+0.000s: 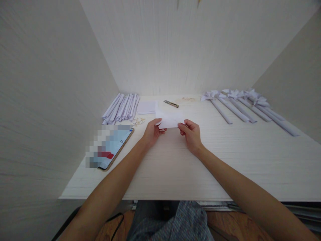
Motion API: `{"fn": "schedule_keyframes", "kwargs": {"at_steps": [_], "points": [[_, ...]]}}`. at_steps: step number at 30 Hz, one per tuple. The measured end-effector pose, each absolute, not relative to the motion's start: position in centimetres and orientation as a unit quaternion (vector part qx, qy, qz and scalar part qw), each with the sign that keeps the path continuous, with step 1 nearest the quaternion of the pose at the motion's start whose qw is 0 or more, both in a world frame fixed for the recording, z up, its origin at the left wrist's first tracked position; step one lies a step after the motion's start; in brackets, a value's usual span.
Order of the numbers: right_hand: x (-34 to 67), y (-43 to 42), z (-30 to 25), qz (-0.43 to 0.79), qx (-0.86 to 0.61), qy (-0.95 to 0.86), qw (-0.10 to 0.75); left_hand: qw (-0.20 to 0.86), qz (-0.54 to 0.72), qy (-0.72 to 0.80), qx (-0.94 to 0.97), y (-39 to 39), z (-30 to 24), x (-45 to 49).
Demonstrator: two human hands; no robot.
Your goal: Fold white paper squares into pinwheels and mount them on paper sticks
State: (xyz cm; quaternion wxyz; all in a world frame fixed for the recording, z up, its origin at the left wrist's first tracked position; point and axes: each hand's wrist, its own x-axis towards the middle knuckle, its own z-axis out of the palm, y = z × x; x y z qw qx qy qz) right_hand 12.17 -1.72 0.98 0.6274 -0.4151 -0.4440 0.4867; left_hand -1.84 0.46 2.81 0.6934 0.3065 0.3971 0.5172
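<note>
A white sheet of paper [169, 120] is held up between both hands over the middle of the table. My left hand [153, 131] pinches its left edge, thumb on top and fingers underneath. At the lower right corner, my right hand [191, 134] grips the sheet between thumb and fingers. Just behind the left hand lies a stack of white paper [146, 107]. Beyond the held sheet rests a pair of small thread snips [171, 103].
Rolled paper tubes [121, 107] lie bunched at the back left. Small pale scraps [137, 121] lie in front of the stack. A phone [117, 147] is at the left. Paper flowers on rolled stems [235, 100] lie at the back right. Walls [160, 50] enclose the table [170, 174].
</note>
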Motion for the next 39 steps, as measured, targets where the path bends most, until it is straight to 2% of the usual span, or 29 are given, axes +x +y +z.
{"fn": "schedule_keyframes", "kwargs": {"at_steps": [10,19,24,30,39], "points": [[12.5,-1.4,1.3,0.506,-0.404,-0.332,0.686,0.677,0.444,0.391,0.437,-0.6,2.3,-1.1],[12.1,-1.6,0.7,0.498,-0.427,-0.457,0.600,0.650,0.469,0.392,0.452,-0.7,2.0,-0.6],[12.1,-1.6,0.6,0.494,-0.433,-0.458,0.598,0.696,0.452,0.374,0.414,-0.5,2.2,-0.7],[12.1,-1.6,0.6,0.502,-0.427,-0.449,0.604,0.635,0.482,0.408,0.444,-0.9,2.0,-0.3],[12.5,-1.7,1.9,0.620,-0.369,-0.345,0.600,0.633,0.554,0.391,0.374,-0.6,2.0,-0.3]]}}
